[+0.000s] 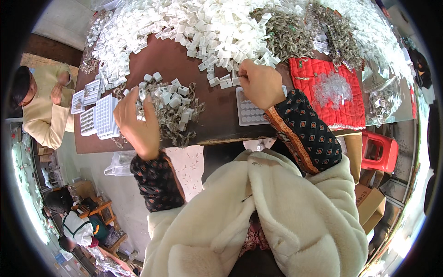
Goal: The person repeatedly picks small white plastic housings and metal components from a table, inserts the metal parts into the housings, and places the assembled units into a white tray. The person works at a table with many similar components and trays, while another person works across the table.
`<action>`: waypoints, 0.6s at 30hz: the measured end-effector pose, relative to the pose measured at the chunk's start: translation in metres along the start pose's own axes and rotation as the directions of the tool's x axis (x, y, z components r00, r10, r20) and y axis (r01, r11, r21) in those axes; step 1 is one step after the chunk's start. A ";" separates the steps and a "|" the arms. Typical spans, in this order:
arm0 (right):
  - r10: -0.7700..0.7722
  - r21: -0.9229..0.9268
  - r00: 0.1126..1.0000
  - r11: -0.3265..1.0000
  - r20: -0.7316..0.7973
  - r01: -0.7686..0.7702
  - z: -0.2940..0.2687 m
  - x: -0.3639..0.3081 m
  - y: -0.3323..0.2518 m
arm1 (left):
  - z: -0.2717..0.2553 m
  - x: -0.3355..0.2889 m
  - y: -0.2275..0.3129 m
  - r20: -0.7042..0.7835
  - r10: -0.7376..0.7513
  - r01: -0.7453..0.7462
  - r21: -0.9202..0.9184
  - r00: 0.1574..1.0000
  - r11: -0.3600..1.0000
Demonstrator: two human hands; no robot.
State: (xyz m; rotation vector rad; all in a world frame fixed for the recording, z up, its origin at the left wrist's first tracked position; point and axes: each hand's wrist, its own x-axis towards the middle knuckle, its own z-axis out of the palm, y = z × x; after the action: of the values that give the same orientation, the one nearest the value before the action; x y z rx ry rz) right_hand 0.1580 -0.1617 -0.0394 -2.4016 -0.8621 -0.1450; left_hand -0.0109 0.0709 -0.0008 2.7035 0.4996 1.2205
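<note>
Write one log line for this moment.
left hand: at mixed pile; right hand: beside white pieces; grip: unclear for both; red cloth: at right

Table [161, 55] across the upper half, and it's loaded!
Blocks [212, 27] heap along the frame's top; trays [107, 115] sit at left, a mixed pile [171, 104] just right of them, a lone tray [248, 111] right of centre, then a cloth [344, 115] bearing loose pieces [332, 90], a stool [386, 152] below, far right.
</note>
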 end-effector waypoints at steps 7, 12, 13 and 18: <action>0.076 0.633 0.981 0.755 0.178 -0.173 -0.049 -0.047 -0.028 | 0.013 -0.052 0.116 0.665 -0.191 0.676 -0.737 0.722 -0.017; 0.143 0.590 0.989 0.796 0.037 -0.137 -0.066 -0.071 -0.001 | 0.026 -0.068 0.131 0.739 -0.093 0.726 -0.673 0.667 -0.142; 0.192 0.485 0.977 0.865 -0.088 -0.126 -0.069 -0.069 0.017 | 0.027 -0.071 0.131 0.766 -0.098 0.749 -0.642 0.635 -0.166; 0.383 0.177 0.866 0.923 -0.323 -0.342 -0.064 -0.038 0.108 | 0.029 -0.078 0.132 0.784 -0.066 0.783 -0.620 0.617 -0.057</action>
State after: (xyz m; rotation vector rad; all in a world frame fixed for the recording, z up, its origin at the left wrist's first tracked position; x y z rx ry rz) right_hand 0.2000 -0.2856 -0.0493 -2.2844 -0.2376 -0.3557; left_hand -0.0054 -0.0801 -0.0410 1.2355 0.2741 0.1901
